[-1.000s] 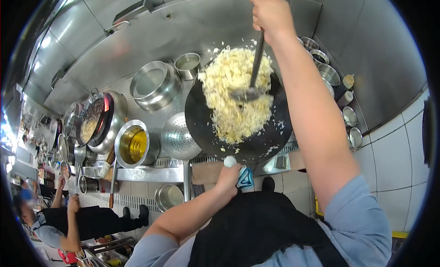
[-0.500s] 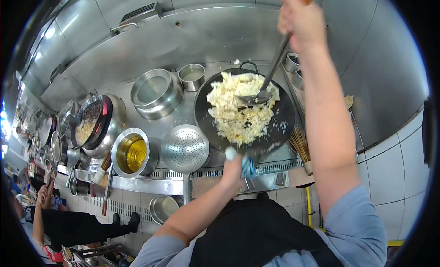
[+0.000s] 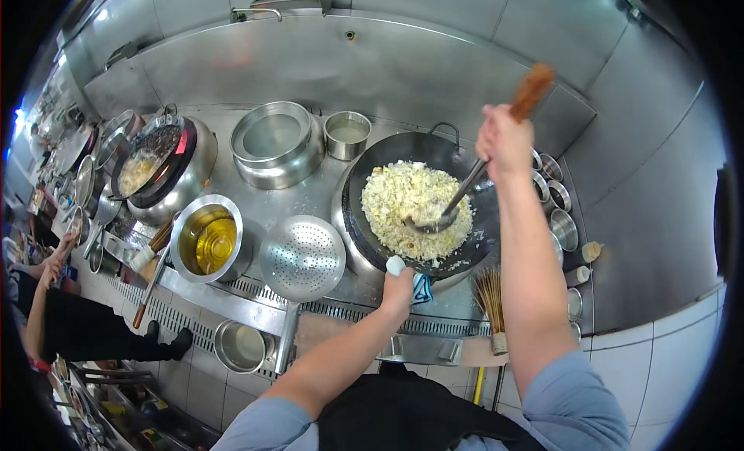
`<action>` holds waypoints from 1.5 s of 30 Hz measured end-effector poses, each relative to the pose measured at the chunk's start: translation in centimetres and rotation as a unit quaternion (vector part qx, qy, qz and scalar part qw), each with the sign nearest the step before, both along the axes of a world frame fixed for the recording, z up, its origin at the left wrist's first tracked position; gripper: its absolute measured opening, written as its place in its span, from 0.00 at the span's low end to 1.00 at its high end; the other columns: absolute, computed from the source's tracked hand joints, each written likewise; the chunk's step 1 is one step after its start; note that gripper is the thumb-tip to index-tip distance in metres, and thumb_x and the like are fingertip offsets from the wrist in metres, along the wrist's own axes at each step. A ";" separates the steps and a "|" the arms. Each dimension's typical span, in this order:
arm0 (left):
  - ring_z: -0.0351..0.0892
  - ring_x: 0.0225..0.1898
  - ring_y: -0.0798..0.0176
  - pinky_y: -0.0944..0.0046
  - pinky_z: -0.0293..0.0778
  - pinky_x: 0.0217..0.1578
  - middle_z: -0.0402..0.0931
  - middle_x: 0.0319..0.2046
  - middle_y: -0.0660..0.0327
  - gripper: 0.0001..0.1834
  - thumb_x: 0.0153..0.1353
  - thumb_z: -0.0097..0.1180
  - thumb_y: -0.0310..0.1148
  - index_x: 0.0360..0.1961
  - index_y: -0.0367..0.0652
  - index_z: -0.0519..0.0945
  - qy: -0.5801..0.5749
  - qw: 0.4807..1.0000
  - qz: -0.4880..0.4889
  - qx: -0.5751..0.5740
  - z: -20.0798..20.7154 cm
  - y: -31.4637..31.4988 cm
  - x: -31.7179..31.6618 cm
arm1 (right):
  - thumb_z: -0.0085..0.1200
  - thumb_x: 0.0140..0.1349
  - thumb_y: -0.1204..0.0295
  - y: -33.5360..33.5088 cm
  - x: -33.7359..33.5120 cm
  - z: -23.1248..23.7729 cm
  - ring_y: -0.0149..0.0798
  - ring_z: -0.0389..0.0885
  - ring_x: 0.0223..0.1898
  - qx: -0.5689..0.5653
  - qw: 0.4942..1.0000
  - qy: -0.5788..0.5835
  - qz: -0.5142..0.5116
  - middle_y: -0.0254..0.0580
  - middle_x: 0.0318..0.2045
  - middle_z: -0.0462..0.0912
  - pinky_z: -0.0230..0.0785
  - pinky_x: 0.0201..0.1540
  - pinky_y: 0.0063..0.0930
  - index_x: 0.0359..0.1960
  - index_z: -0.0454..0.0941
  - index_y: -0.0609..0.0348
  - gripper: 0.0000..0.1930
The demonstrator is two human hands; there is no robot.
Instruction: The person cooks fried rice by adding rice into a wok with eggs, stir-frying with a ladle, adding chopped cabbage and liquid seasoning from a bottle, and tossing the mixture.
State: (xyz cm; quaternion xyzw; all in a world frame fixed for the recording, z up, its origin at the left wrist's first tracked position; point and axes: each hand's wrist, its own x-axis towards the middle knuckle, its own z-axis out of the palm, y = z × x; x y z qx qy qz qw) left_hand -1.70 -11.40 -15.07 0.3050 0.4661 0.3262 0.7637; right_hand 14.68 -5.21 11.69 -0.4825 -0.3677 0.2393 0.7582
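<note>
A dark wok (image 3: pixel 403 145) sits on the burner ring in front of me, holding a pale yellow heap of fried rice (image 3: pixel 399 197). Closed round the ladle's (image 3: pixel 466 189) dark shaft is my right hand (image 3: pixel 505 143), just below the brown wooden grip end. The ladle's bowl presses into the rice at its right side. At the wok's near edge my left hand (image 3: pixel 397 290) is closed on a blue and white striped cloth (image 3: pixel 421 289) wrapped there. The cloth and fingers hide the part of the wok beneath them.
Left of the wok lie a perforated strainer (image 3: pixel 302 257), a pot of yellow oil (image 3: pixel 180 246) and lidless steel pots (image 3: pixel 271 172). A bamboo brush (image 3: pixel 490 300) and several small steel containers (image 3: pixel 563 228) stand to the right. Another person's arm (image 3: pixel 45 288) shows far left.
The rice, earlier tossed up with bits in the air, now lies flatter in the wok. My right hand and the ladle have come down, and the head view has shifted.
</note>
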 end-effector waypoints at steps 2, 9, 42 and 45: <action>0.74 0.38 0.63 0.63 0.71 0.41 0.74 0.36 0.59 0.14 0.57 0.47 0.27 0.44 0.33 0.72 -0.027 0.999 0.015 0.016 -0.2 0.0 0.4 | 0.54 0.60 0.73 0.0 -0.1 0.6 0.27 0.57 0.08 0.036 0.999 -0.012 0.031 0.29 0.11 0.62 0.49 0.11 0.24 0.19 0.64 0.54 0.14; 0.74 0.43 0.63 0.64 0.71 0.45 0.74 0.43 0.58 0.19 0.59 0.46 0.26 0.53 0.35 0.68 -0.036 0.999 -0.002 -0.008 -2.3 -0.8 1.5 | 0.52 0.61 0.72 6.3 2.2 -1.3 0.25 0.53 0.07 -0.143 0.987 -0.019 0.072 0.25 0.10 0.59 0.46 0.10 0.25 0.20 0.61 0.51 0.14; 0.74 0.32 0.67 0.66 0.72 0.35 0.74 0.30 0.61 0.08 0.57 0.48 0.25 0.38 0.36 0.73 -0.012 0.999 0.048 -0.024 -1.6 -1.6 2.6 | 0.52 0.59 0.74 15.0 4.9 -0.1 0.24 0.56 0.08 -0.030 0.997 -0.066 0.040 0.27 0.11 0.62 0.48 0.11 0.25 0.27 0.67 0.55 0.06; 0.74 0.32 0.67 0.66 0.72 0.35 0.74 0.31 0.61 0.08 0.57 0.48 0.26 0.38 0.36 0.73 -0.027 0.999 0.041 0.016 -2.0 -1.7 2.6 | 0.51 0.60 0.73 13.6 6.0 -2.6 0.24 0.55 0.08 -0.056 0.995 -0.043 -0.066 0.26 0.11 0.61 0.47 0.11 0.24 0.26 0.66 0.54 0.08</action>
